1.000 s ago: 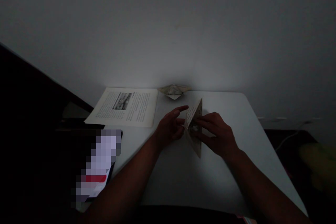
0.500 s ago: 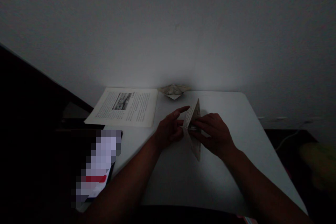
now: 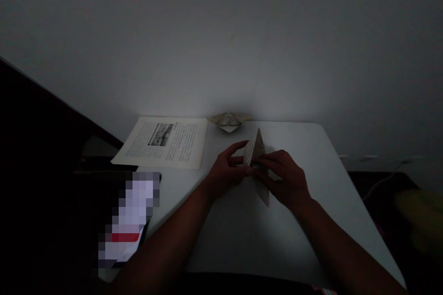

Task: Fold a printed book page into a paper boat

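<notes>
A folded sheet of printed paper (image 3: 255, 148), creased into a pointed shape, stands on edge over the middle of the white table (image 3: 311, 156). My left hand (image 3: 226, 173) pinches its left side with thumb and fingers. My right hand (image 3: 285, 177) grips its right side, fingers curled over the fold. The lower tip of the folded paper pokes out below my right hand.
A loose printed page (image 3: 166, 140) with a photo lies flat at the table's back left. A small folded paper boat (image 3: 229, 120) sits against the wall. A blurred phone-like object (image 3: 129, 216) rests on something dark at the left. A cable (image 3: 380, 182) runs beyond the right edge.
The folded paper has turned more upright and narrower. My left forefinger, stretched out before, has closed onto the paper. Both hands have drawn closer together.
</notes>
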`<action>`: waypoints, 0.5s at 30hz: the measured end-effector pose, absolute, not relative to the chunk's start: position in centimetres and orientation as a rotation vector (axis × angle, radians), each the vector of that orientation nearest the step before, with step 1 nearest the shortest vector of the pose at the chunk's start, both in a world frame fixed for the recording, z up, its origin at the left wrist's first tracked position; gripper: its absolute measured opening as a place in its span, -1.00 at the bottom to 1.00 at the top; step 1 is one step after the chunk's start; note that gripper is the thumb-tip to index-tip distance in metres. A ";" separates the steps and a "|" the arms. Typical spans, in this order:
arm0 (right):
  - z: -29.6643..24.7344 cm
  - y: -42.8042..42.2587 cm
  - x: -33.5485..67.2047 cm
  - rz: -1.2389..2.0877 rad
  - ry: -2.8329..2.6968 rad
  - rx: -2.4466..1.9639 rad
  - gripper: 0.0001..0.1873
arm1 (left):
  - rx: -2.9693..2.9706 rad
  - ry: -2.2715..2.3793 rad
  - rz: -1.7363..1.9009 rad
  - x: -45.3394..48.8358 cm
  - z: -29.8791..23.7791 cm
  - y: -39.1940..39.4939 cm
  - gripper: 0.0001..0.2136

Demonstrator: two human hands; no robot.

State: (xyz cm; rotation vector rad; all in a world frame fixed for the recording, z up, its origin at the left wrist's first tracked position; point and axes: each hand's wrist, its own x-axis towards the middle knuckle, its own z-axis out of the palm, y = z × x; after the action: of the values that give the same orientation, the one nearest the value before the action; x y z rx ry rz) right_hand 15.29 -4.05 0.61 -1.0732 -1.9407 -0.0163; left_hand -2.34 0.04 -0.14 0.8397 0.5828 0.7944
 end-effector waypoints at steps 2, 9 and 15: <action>0.7 -4.3 15.2 0.026 -1.800 -1.107 -0.73 | 0.804 0.595 0.851 -2.3 0.0 0.1 -0.23; 0.8 -4.5 15.1 0.132 -1.734 -1.106 -0.76 | 0.670 0.550 1.131 -2.5 -0.4 0.8 -0.48; 0.2 -4.4 15.1 0.161 -1.828 -1.075 -0.80 | 0.605 0.589 1.152 -2.5 -0.4 0.7 -0.51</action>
State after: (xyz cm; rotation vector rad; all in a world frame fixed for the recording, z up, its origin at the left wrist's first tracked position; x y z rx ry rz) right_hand 15.06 -4.39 0.22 -1.0748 -1.8279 0.1609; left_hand -2.52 0.74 -0.36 0.6050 0.5892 1.1521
